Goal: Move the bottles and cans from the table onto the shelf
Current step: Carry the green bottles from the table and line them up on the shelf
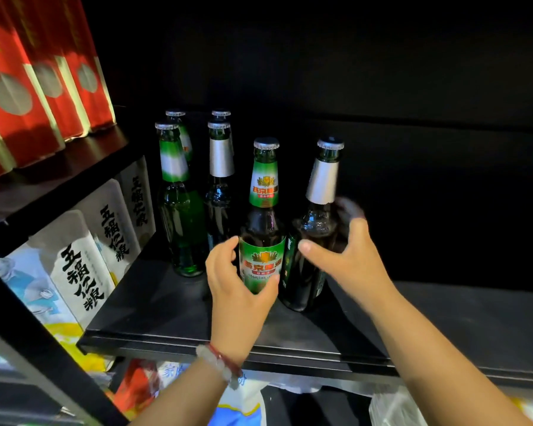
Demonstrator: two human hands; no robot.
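So we're looking down at a black shelf [173, 315] with six green beer bottles standing upright on it. Way off to the left of our left hand, red boxes [28, 96] are sitting on a higher ledge, and white cartons [83, 272] with black lettering are lining up below them.

Moving in: up and to the left of our left hand, the back four bottles [194, 167] are standing in two pairs, well behind our fingers and untouched. The left pair is wearing green-and-white neck foil, the right pair silver.

Our left hand [237, 290] is curling round the lower body of the green-label bottle [262, 216], thumb across the front of the label on the right, fingers wrapping the left side. The grip is looking loose-ish, but the thumb is definitely lying on the label. A beaded bracelet [220, 362] is sitting on that wrist, right over the shelf's front edge.

Just right of that, nearly touching it, the silver-foil bottle [311, 241] is standing with its dark label turned sideways. Our right hand [348, 250] is cupping it from the right, thumb pointing left across the front, fingers going round the far side. Those fingers are blurring, so we can't tell how firmly they're pressing.

Everything right of our right hand is just dark shelf.
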